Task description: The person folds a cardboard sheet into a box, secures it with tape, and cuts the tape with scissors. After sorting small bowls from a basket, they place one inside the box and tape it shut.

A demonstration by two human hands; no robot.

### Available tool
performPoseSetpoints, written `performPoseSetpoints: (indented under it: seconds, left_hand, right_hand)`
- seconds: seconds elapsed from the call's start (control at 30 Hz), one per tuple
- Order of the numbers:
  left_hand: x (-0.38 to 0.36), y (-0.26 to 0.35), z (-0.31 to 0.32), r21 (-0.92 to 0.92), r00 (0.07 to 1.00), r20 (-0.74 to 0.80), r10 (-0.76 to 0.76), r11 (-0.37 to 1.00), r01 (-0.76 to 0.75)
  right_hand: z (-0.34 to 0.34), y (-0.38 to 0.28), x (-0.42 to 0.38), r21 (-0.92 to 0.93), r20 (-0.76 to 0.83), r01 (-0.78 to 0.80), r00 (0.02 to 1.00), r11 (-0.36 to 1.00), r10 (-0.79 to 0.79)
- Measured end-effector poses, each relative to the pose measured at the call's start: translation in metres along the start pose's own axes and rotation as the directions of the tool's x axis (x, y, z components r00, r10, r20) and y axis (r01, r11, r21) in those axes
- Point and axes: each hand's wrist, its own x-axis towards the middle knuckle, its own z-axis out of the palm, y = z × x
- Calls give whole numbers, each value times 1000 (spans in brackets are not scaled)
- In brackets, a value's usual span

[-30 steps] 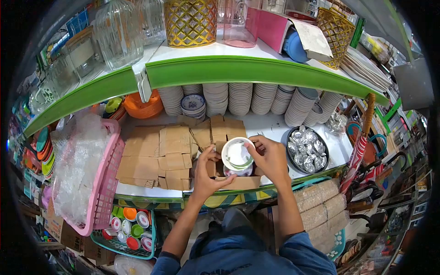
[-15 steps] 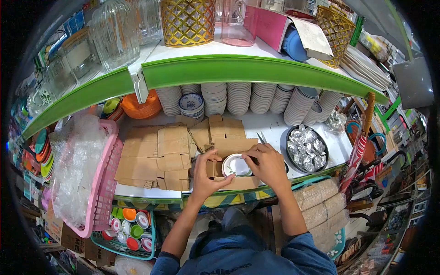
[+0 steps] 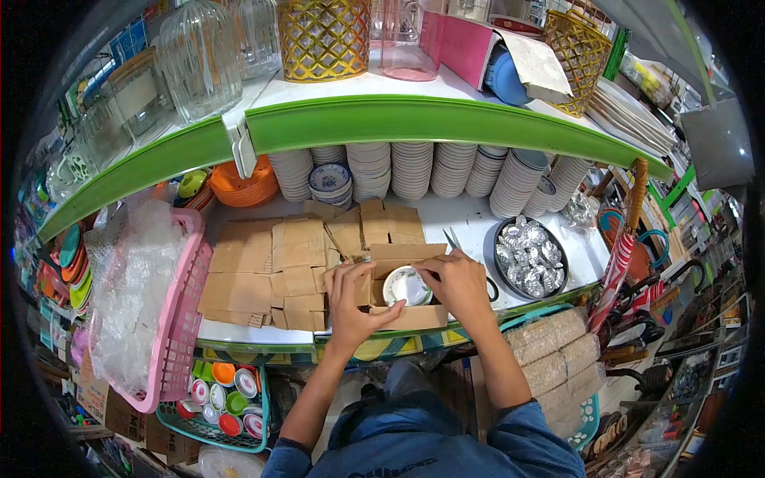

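Observation:
A small white bowl with a leaf pattern (image 3: 406, 285) sits in an open cardboard box (image 3: 418, 319) at the front of the white shelf. My left hand (image 3: 351, 305) is at the box's left side, fingers spread, its thumb by the bowl's lower edge. At the upper right of the bowl is my right hand (image 3: 457, 284), its thumb and forefinger closed together near the rim; whatever they pinch is too small to make out. Flat-topped brown cartons (image 3: 263, 267) lie packed to the left. Scissors (image 3: 452, 239) lie partly behind my right hand.
A round black tray of foil-like silver pieces (image 3: 529, 259) stands to the right. Stacked bowls (image 3: 411, 171) line the back under a green-edged shelf (image 3: 446, 119). A pink basket of bubble wrap (image 3: 177, 319) is at left. Teal baskets (image 3: 215, 434) hang below the shelf edge.
The bowl now shows more of its leaf pattern, as if turned slightly. My left fingers have spread a little over the box's left side. The whole view has shifted slightly.

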Motion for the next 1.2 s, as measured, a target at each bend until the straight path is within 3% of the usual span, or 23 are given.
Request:
performPoseSetpoints:
  seconds: [0.2, 0.27, 0.4, 0.47, 0.53, 0.57, 0.6, 0.63, 0.67, 0.7, 0.77, 0.8, 0.83, 0.9, 0.93, 1.03, 1.07, 1.2]
  left_hand:
    - [2, 18, -6, 148, 992, -7, -123, 981, 123]
    - [4, 27, -10, 124, 959, 26, -282, 953, 276]
    - [3, 28, -11, 62, 958, 46, -283, 958, 281]
    - [-1, 23, -7, 28, 985, 15, -173, 985, 173]
    - [-1, 18, -7, -1, 994, 37, -103, 995, 103]
    - [0, 16, -7, -32, 998, 58, -32, 999, 34]
    - [1, 16, -9, -32, 998, 59, -32, 999, 34]
    - [2, 16, -13, -101, 987, 160, -26, 994, 43]
    - [4, 17, -16, -167, 966, 258, -14, 984, 59]
    - [5, 18, -20, -167, 966, 259, -14, 984, 59]
    - [9, 19, -27, -221, 949, 310, 51, 975, 19]
    - [12, 20, -31, -223, 949, 311, 53, 975, 19]
    - [14, 21, -35, -199, 937, 332, 109, 979, -43]
    - [11, 16, -35, -175, 921, 355, 161, 979, -104]
    - [4, 7, -28, -187, 936, 332, 120, 981, -59]
    - [-6, -2, -17, -249, 958, 287, 21, 967, 54]
    - [-8, -3, -14, -300, 963, 265, -36, 947, 118]
    - [-5, -1, -4, -248, 976, 202, -84, 959, 134]
  right_hand:
    - [-3, -1, -2, 16, 11, 52, 999, 999, -52]
    - [-2, 1, -4, 26, 20, 57, 998, 998, -58]
    - [-12, 2, -2, 123, 81, 4, 997, 992, -14]
    - [-20, 4, 0, 177, 127, -38, 992, 983, 15]
    - [-27, 14, 2, 360, 49, -10, 999, 933, -8]
    - [-29, 17, 2, 361, 48, -11, 999, 933, -7]
    - [-31, 21, 3, 430, -70, 1, 997, 903, 32]
    - [-34, 26, 3, 495, -185, 23, 980, 869, 80]
    - [-28, 45, 2, 489, -156, 53, 987, 871, 27]
    - [-23, 49, 1, 489, -156, 53, 987, 870, 28]
    - [-15, 57, -3, 833, 46, -153, 977, 532, 209]
    - [-14, 65, -6, 807, 210, -247, 969, 537, 130]
    - [-10, 69, -8, 807, 209, -247, 969, 537, 131]
    - [-5, 69, -10, 851, 317, -254, 946, 460, -63]
    - [-12, 59, -11, 846, 435, -402, 900, 351, -18]
    - [-10, 51, -8, 859, 435, -376, 894, 347, -108]
    - [-8, 46, -7, 883, 414, -376, 906, 282, -88]
    - [-3, 51, -3, 897, 411, -375, 903, 234, -124]
